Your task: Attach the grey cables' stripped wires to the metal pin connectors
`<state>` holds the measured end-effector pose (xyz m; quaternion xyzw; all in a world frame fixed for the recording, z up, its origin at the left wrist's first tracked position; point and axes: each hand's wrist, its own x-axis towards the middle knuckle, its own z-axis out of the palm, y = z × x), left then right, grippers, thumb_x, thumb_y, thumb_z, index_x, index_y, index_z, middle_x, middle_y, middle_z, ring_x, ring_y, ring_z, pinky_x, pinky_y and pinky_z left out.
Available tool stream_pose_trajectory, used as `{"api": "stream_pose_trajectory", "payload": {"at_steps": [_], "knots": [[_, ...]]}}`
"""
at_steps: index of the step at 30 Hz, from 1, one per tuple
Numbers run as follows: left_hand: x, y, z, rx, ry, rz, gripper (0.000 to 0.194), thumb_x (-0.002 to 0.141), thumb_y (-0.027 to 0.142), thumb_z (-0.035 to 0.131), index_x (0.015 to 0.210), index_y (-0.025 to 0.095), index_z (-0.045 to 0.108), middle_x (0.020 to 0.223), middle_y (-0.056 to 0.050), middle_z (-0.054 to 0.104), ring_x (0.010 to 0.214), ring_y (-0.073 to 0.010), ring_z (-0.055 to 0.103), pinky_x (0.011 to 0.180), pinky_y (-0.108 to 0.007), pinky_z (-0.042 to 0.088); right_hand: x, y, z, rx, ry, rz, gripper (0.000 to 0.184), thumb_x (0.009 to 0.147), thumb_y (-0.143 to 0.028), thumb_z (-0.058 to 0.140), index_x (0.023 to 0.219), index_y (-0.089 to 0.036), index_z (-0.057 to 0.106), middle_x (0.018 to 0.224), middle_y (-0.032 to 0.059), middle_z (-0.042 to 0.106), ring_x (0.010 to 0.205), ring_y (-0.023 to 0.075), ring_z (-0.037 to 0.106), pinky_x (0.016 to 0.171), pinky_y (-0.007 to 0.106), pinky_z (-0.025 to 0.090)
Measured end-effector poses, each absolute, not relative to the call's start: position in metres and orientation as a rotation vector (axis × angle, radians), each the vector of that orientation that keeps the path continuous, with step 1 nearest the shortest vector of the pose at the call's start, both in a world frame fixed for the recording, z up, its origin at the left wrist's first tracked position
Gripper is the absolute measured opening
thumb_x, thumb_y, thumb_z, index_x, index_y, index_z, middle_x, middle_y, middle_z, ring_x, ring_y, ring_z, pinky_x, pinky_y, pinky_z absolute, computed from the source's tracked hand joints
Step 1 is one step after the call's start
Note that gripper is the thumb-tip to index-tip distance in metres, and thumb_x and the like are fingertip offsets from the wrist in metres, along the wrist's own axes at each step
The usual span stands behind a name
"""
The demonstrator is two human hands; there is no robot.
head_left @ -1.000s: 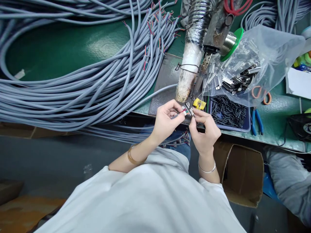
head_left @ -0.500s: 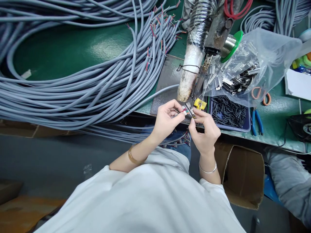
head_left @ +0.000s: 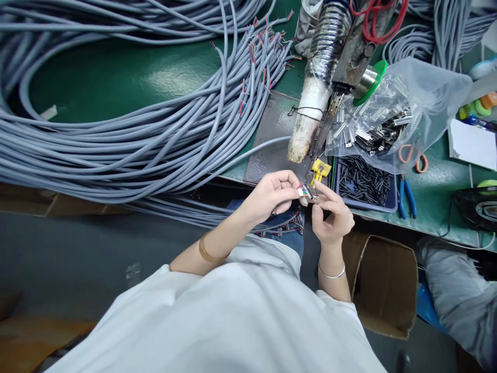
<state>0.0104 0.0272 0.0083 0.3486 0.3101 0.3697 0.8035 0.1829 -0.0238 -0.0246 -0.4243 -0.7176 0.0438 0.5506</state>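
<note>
My left hand is closed in a pinch on the white end of a cable, where short coloured wires fan out. These wires run into a small metal multi-pin connector. My right hand has its thumb and fingertips at the connector's right end, gripping it. Both hands are close together at the table's front edge, below the soldering iron and a yellow piece. Fingers hide part of the connector and most of the held cable.
Grey cables with stripped ends cover the left. A fume duct stands over a metal plate. To the right are a solder spool, bagged connectors, a bin of black sleeves, pliers and scissors.
Both hands have come slightly down and to the right, away from the soldering iron. The connector has moved with them and now shows at a different tilt. The view has shifted a little.
</note>
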Motion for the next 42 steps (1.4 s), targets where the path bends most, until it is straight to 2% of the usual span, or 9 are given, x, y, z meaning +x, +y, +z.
{"api": "stream_pose_trajectory", "payload": {"at_steps": [3,7,14,18,22,25,29,33,42], "knots": [[0.007,0.024,0.01,0.765,0.585,0.748,0.023,0.078,0.025,0.075,0.08,0.016,0.055,0.059,0.004,0.061,0.033,-0.0014,0.039,0.033,-0.015,0.023,0.18,-0.025,-0.026,-1.063,-1.729,0.093,0.017,0.089,-0.014,0.065,0.098,-0.025,0.056,0.106,0.0064,0.079,0.091,0.0195,0.078,0.072,0.031,0.065],[0.004,0.017,0.008,0.843,0.575,0.849,0.024,0.081,0.029,0.077,0.087,0.016,0.059,0.062,0.005,0.059,0.042,-0.0038,0.05,0.04,-0.015,0.037,0.17,-0.026,-0.016,-1.201,-1.526,0.155,0.012,0.09,-0.02,0.067,0.093,-0.024,0.056,0.079,-0.0028,0.069,0.065,0.0113,0.068,0.059,0.023,0.056],[-0.007,0.013,0.005,1.529,0.48,0.964,0.007,0.089,0.019,0.069,0.083,0.016,0.073,0.083,-0.006,0.073,0.078,-0.0142,0.068,0.075,-0.026,0.054,0.166,-0.023,0.012,-1.25,-1.146,1.008,0.026,0.093,-0.038,0.066,0.083,-0.024,0.047,0.054,-0.0128,0.038,0.037,0.0037,0.029,0.034,0.016,0.025],[-0.004,0.007,0.003,1.785,0.601,1.043,0.016,0.091,0.012,0.059,0.084,0.016,0.072,0.085,-0.007,0.073,0.08,-0.0155,0.066,0.077,-0.029,0.051,0.162,-0.024,0.022,-1.363,-1.19,0.891,0.026,0.092,-0.039,0.068,0.083,-0.024,0.049,0.059,-0.0113,0.047,0.039,0.0033,0.04,0.036,0.015,0.032],[0.002,0.004,0.002,1.377,0.72,1.004,0.003,0.084,0.016,0.066,0.084,0.015,0.069,0.083,-0.005,0.071,0.067,-0.0105,0.061,0.064,-0.023,0.048,0.164,-0.026,0.026,-1.486,-1.235,0.425,0.018,0.091,-0.035,0.069,0.084,-0.022,0.059,0.067,-0.0071,0.059,0.046,0.0054,0.056,0.041,0.017,0.041],[0.002,0.009,-0.003,1.009,0.661,0.928,0.008,0.075,0.016,0.068,0.082,0.014,0.067,0.082,-0.003,0.07,0.053,-0.0055,0.052,0.05,-0.02,0.041,0.172,-0.027,0.027,-1.337,-1.163,0.126,0.011,0.092,-0.032,0.067,0.094,-0.022,0.063,0.062,-0.0082,0.057,0.043,0.005,0.052,0.042,0.018,0.04],[0.0,0.018,-0.009,0.746,0.557,0.894,0.009,0.066,0.015,0.065,0.075,0.013,0.066,0.079,-0.002,0.067,0.047,-0.0049,0.051,0.044,-0.02,0.032,0.176,-0.029,0.022,-1.24,-1.168,0.119,0.02,0.098,-0.027,0.058,0.117,-0.024,0.056,0.075,-0.0057,0.072,0.045,0.0075,0.061,0.046,0.021,0.051],[-0.002,0.02,-0.013,0.67,0.486,0.883,0.007,0.059,0.01,0.058,0.063,0.012,0.064,0.071,-0.001,0.061,0.044,-0.0054,0.05,0.042,-0.021,0.029,0.171,-0.035,0.01,-1.297,-1.233,0.162,0.007,0.096,-0.022,0.063,0.102,-0.021,0.06,0.091,0.0001,0.079,0.076,0.0171,0.079,0.07,0.032,0.066],[-0.008,0.022,-0.025,0.648,0.42,0.878,0.006,0.057,0.011,0.063,0.061,0.014,0.067,0.063,-0.001,0.054,0.048,-0.0082,0.045,0.043,-0.023,0.028,0.167,-0.041,0.009,-1.237,-1.431,0.176,0.013,0.089,-0.017,0.07,0.093,-0.024,0.059,0.085,-0.0013,0.077,0.068,0.0156,0.076,0.057,0.029,0.062]]}}
